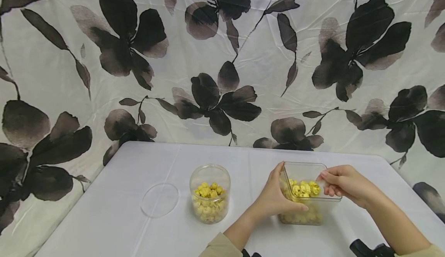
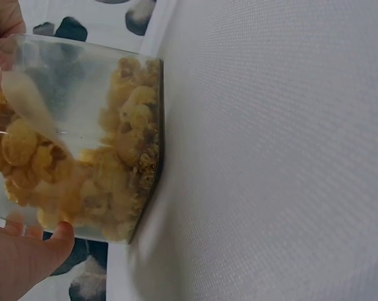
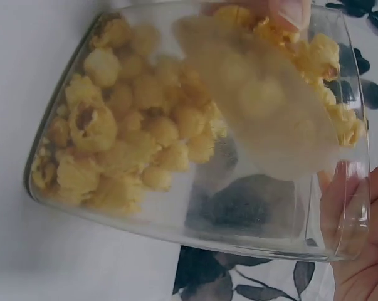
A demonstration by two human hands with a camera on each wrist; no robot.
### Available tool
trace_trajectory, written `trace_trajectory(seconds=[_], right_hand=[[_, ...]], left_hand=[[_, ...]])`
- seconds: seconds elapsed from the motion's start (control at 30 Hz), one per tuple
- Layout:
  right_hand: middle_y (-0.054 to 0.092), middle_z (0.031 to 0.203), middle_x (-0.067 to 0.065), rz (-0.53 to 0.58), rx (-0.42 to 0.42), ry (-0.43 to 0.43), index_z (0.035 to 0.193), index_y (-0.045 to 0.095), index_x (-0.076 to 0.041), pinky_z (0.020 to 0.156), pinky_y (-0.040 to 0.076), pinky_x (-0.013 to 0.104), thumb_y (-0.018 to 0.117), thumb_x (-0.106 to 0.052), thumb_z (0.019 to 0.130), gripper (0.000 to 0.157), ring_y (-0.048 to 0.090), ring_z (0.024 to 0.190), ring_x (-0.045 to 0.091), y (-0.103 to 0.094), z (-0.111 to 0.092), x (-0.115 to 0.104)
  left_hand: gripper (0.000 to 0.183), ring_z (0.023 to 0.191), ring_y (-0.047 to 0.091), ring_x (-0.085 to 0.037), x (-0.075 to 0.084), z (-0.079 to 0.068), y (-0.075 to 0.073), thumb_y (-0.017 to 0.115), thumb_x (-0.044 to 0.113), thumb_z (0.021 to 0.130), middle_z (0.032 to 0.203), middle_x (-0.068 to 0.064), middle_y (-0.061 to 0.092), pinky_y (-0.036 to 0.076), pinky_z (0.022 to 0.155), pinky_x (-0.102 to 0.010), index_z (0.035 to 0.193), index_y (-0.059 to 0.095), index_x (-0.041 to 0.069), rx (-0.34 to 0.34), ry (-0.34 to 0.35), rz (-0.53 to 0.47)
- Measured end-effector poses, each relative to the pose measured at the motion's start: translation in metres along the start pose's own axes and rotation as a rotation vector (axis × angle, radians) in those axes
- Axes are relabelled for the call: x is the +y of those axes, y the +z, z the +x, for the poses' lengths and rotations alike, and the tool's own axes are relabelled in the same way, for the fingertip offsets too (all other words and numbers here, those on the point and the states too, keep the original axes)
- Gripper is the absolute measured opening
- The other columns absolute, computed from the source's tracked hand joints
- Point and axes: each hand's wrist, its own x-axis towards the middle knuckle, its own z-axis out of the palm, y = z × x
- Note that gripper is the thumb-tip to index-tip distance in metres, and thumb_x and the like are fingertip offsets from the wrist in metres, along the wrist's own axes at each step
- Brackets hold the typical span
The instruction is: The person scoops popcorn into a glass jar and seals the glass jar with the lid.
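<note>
My left hand (image 1: 272, 197) grips the left side of a clear square-sided container (image 1: 314, 200), its thumb across the front wall. Yellow popcorn (image 1: 304, 188) lies inside it. My right hand (image 1: 347, 183) is at the container's right rim, fingers curled and fingertips inside the opening. Between them it pinches a translucent scoop (image 3: 270, 113), whose pale blade shows through the wall in both wrist views, with popcorn beside or on it. The scoop's handle is hidden by the fingers.
A clear round jar (image 1: 210, 174), part filled with popcorn, stands open left of the container. Farther left lies a clear round lid (image 1: 160, 200). Everything is on a white-covered table (image 1: 107, 214), with a flowered cloth (image 1: 156, 71) hanging behind.
</note>
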Motion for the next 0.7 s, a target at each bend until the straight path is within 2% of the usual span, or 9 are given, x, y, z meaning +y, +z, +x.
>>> trace_trajectory(seconds=[0.23,0.4,0.53,0.7], right_hand=[[0.062,0.068,0.000,0.108,-0.031,-0.007,0.098,0.062,0.009,0.047,0.041,0.012,0.039,-0.008,0.100,0.028,0.052,0.054,0.001,-0.008,-0.002,0.001],[0.062,0.068,0.000,0.159,-0.004,0.032,0.096,0.064,0.002,0.048,0.042,0.011,0.041,-0.010,0.100,0.026,0.052,0.054,0.001,-0.012,-0.003,0.001],[0.057,0.064,-0.002,0.131,0.050,0.060,0.094,0.067,-0.002,0.046,0.040,0.012,0.041,-0.010,0.100,0.028,0.045,0.050,0.000,-0.012,-0.004,0.000],[0.054,0.061,-0.005,0.083,0.114,0.043,0.090,0.067,-0.006,0.043,0.034,0.014,0.042,-0.010,0.099,0.028,0.039,0.045,0.001,-0.011,-0.004,0.002]], left_hand=[[0.118,0.133,0.028,-0.018,0.001,0.000,-0.002,0.089,0.031,0.058,0.146,0.003,0.026,0.030,0.104,-0.041,0.148,0.013,0.029,-0.002,0.002,0.007],[0.118,0.133,0.028,-0.018,0.003,0.000,-0.003,0.089,0.031,0.059,0.146,0.004,0.025,0.030,0.104,-0.043,0.148,0.012,0.031,0.000,-0.010,-0.004],[0.117,0.133,0.028,-0.018,0.003,0.001,-0.003,0.089,0.030,0.059,0.146,0.004,0.025,0.030,0.104,-0.043,0.148,0.012,0.031,-0.005,-0.013,-0.003],[0.117,0.133,0.028,-0.018,0.003,0.001,-0.003,0.089,0.031,0.060,0.146,0.004,0.025,0.030,0.104,-0.043,0.148,0.012,0.030,-0.011,-0.015,0.001]])
